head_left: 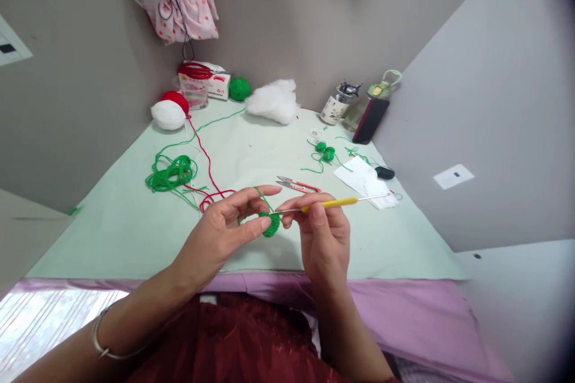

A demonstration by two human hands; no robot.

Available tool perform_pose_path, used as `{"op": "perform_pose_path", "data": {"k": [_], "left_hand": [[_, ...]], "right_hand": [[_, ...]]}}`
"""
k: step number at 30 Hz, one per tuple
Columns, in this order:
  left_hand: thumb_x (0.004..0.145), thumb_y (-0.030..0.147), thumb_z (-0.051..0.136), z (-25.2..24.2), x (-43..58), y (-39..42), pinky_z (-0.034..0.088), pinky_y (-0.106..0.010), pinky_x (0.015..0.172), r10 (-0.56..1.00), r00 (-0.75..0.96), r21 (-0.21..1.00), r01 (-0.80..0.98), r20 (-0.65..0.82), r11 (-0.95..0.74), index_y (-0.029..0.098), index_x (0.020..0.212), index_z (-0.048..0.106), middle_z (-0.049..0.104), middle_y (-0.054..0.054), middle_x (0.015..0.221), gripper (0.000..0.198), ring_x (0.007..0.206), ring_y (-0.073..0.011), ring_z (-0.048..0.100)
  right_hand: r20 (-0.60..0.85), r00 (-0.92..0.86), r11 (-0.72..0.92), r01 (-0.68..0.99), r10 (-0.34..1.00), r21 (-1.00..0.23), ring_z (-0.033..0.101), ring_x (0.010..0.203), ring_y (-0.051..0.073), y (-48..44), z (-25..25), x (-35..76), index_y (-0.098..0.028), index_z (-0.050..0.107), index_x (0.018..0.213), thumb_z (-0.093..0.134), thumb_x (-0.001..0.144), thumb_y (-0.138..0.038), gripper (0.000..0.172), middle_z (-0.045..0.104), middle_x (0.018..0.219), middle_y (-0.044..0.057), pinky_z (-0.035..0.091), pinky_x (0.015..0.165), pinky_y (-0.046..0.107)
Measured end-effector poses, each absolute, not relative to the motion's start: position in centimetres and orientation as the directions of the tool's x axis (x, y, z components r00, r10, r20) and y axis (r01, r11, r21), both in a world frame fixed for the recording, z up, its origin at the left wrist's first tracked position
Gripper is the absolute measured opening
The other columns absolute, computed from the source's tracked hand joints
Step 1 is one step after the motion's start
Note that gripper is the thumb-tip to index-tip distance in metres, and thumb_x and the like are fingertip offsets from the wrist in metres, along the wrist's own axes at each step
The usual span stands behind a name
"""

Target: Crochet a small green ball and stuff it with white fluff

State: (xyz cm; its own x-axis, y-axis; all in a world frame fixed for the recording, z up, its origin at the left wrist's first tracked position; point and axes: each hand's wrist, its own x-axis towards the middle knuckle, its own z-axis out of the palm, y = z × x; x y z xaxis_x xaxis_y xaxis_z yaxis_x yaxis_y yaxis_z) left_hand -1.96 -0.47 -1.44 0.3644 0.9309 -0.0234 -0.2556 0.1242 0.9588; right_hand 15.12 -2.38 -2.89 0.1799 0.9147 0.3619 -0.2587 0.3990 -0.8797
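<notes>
from here i see my left hand [220, 233] pinching a small green crochet piece [271, 225] between thumb and fingers, held in the air just above the near part of the surface [135, 233]. that grip is narrow and closed on the piece, with the forefinger raised and a strand of green yarn running over it. my right hand [321, 233] has the crochet hook [332, 204] by its yellow handle, grip closed round it, and the metal tip meets the edge of the piece.

i judge the work to be at an early stage: the piece is only a small round of stitches, and the hook is in it mid-stitch. the loose green yarn [169, 172] lies in a tangle to the left, well apart from the hands, so plenty remains to feed in. two small green pieces [324, 151] with trailing tails lie farther back on the right — they look finished, though they are too small for me to be sure. the white stuffing [274, 100] sits at the far edge, not in use, and the snips [296, 185] lie just beyond my fingers. a red strand [206, 161] crosses the surface, in neither hand.
</notes>
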Motion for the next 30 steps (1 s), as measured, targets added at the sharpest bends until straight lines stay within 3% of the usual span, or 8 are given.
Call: {"op": "perform_pose_path", "data": {"k": [6, 10, 13, 15, 17, 21, 26, 30], "left_hand": [[0.089, 0.03, 0.081, -1.6, -2.2, -0.7, 0.044, -0.034, 0.097, 0.948, 0.319, 0.984, -0.174, 0.011, 0.047, 0.032, 0.124, 0.08, 0.067, 0.0, 0.092, 0.035, 0.092, -0.019, 0.059], [0.086, 0.027, 0.083, -1.4, -1.8, -1.1, 0.038, -0.033, 0.107, 0.981, 0.181, 0.995, -0.084, 0.072, -0.058, 0.033, 0.119, 0.081, 0.068, 0.001, 0.094, 0.034, 0.1, -0.0191, 0.06], [0.083, 0.028, 0.087, -1.5, -1.4, -1.0, 0.042, -0.03, 0.099, 0.971, 0.24, 0.959, -0.268, -0.023, 0.089, 0.036, 0.127, 0.078, 0.067, 0.003, 0.091, 0.046, 0.095, -0.0161, 0.06], [0.081, 0.031, 0.089, -1.6, -1.4, -0.7, 0.045, -0.027, 0.089, 0.91, 0.389, 0.86, -0.408, -0.14, 0.307, 0.032, 0.131, 0.076, 0.067, 0.002, 0.089, 0.052, 0.088, -0.0144, 0.059], [0.079, 0.033, 0.09, -1.7, -1.5, -0.4, 0.045, -0.024, 0.082, 0.859, 0.468, 0.773, -0.46, -0.207, 0.437, 0.027, 0.128, 0.078, 0.067, 0.001, 0.088, 0.05, 0.083, -0.0127, 0.057], [0.08, 0.026, 0.088, -1.5, -1.8, -0.3, 0.045, -0.024, 0.082, 0.889, 0.427, 0.804, -0.465, -0.163, 0.371, 0.028, 0.123, 0.081, 0.067, 0.001, 0.088, 0.043, 0.084, -0.0126, 0.056], [0.082, 0.025, 0.088, -1.6, -1.4, -0.8, 0.047, -0.027, 0.089, 0.937, 0.343, 0.896, -0.394, -0.063, 0.205, 0.032, 0.121, 0.081, 0.068, 0.002, 0.088, 0.04, 0.088, -0.0147, 0.059], [0.081, 0.027, 0.09, -1.8, -1.1, -0.6, 0.048, -0.025, 0.083, 0.928, 0.361, 0.852, -0.455, -0.087, 0.257, 0.031, 0.123, 0.08, 0.069, 0.002, 0.086, 0.044, 0.082, -0.0128, 0.059]], "right_hand": [[0.502, 0.128, 0.506, -0.004, 0.855, -0.862, 0.073, 0.074, 0.015, -3.3, -2.4, 15.4, -0.026, 0.074, 0.105, 0.052, 0.108, -0.027, 0.023, 0.08, 0.095, 0.003, 0.063, 0.071, 0.033], [0.751, -0.057, 0.693, 0.434, 0.658, -0.575, 0.076, 0.095, 0.021, -4.0, -3.0, 15.4, -0.031, 0.073, 0.125, 0.059, 0.102, -0.015, 0.031, 0.08, 0.107, 0.005, 0.064, 0.081, 0.037], [0.814, -0.151, 0.699, 0.614, 0.561, -0.368, 0.075, 0.104, 0.023, -4.0, -3.9, 15.2, -0.037, 0.073, 0.129, 0.067, 0.096, -0.01, 0.043, 0.079, 0.116, 0.006, 0.064, 0.085, 0.038], [0.84, -0.089, 0.704, 0.596, 0.535, -0.386, 0.075, 0.102, 0.023, -3.9, -4.1, 15.0, -0.037, 0.073, 0.128, 0.067, 0.096, -0.011, 0.042, 0.078, 0.114, 0.006, 0.064, 0.083, 0.038], [0.808, 0.067, 0.702, 0.457, 0.586, -0.546, 0.074, 0.09, 0.021, -3.6, -3.9, 14.9, -0.033, 0.076, 0.122, 0.062, 0.101, -0.015, 0.031, 0.079, 0.103, 0.006, 0.063, 0.075, 0.038], [0.59, 0.196, 0.583, 0.097, 0.783, -0.806, 0.067, 0.072, 0.018, -3.0, -2.8, 14.9, -0.027, 0.078, 0.099, 0.058, 0.105, -0.027, 0.021, 0.075, 0.085, 0.004, 0.058, 0.066, 0.036], [0.628, 0.125, 0.607, 0.17, 0.768, -0.776, 0.071, 0.083, 0.019, -2.9, -3.0, 14.5, -0.031, 0.08, 0.108, 0.063, 0.102, -0.022, 0.02, 0.079, 0.096, 0.004, 0.059, 0.07, 0.035], [0.792, 0.032, 0.685, 0.481, 0.609, -0.546, 0.073, 0.096, 0.022, -3.4, -4.0, 14.3, -0.036, 0.076, 0.127, 0.068, 0.097, -0.013, 0.038, 0.078, 0.11, 0.006, 0.062, 0.077, 0.038]]}}
